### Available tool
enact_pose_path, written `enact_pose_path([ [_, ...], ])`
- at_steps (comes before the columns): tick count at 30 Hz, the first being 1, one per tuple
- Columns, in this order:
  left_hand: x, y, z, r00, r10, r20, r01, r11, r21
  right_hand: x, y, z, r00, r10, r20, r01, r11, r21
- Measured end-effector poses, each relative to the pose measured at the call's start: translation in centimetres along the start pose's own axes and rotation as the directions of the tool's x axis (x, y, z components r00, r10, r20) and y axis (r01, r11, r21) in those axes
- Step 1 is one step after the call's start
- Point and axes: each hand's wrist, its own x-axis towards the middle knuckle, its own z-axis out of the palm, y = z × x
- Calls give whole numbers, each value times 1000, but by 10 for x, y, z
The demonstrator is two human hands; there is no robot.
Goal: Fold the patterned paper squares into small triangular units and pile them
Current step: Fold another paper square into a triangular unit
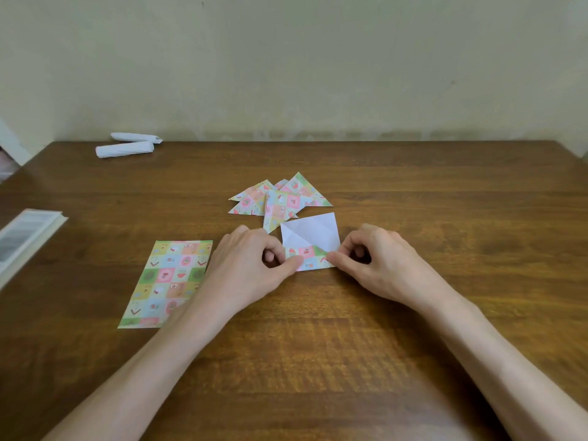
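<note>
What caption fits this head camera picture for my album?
Folding time: left hand and right hand pinch a half-folded paper; finished triangles lie piled beyond it.

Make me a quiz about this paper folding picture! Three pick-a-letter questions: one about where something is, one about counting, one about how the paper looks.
1. Where does the flat patterned sheet lie?
A) left of the left hand
B) against the wall
C) on the floor

2. How many white rolls lie near the far edge of the table?
A) one
B) two
C) four

3. How is the paper held by the left hand and the right hand?
A) crumpled
B) torn in two
C) partly folded, white side up

Answers:
1 A, it lies flat on the table beside that hand.
2 B, two rolls lie side by side.
3 C, both hands pinch its patterned edge, turned over the white side.
</note>
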Motion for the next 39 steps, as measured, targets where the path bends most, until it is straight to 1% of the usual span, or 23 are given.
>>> enact_pose_path([
  [4, 0, 2, -1, 1000, -22, -13, 23, 1000, 18, 0, -4, 0, 999, 42, -1, -42, 999, -8],
  [14, 0, 6, -2, 998, -60, 7, 60, 997, 41, 3, -9, 0, 994, 105, 18, -105, 994, -28],
  [20, 0, 4, 0, 999, -53, -9, 53, 997, 47, 4, -11, 1, 989, 146, 15, -146, 989, -11],
  [25, 1, 2, 1, 999, -24, -37, 29, 993, 118, 3, -12, 1, 989, 150, 7, -150, 989, -5],
  [27, 0, -2, 2, 998, 4, -65, 3, 995, 104, 2, -11, 2, 992, 126, -12, -126, 992, 2],
  [30, 0, -6, 6, 983, 144, -114, -138, 988, 63, 1, -8, 3, 997, 54, -52, -52, 998, 46],
  [32, 1, -6, 7, 977, 190, -97, -187, 982, 37, 0, -6, 5, 998, 0, -66, 3, 999, 45],
  [36, 4, -9, 7, 977, 208, -57, -209, 978, -20, -1, -6, 11, 990, -106, -89, 107, 994, 8],
  [39, 7, -14, 6, 965, 261, -34, -263, 961, -86, 0, -7, 13, 982, -153, -114, 153, 988, -8],
])
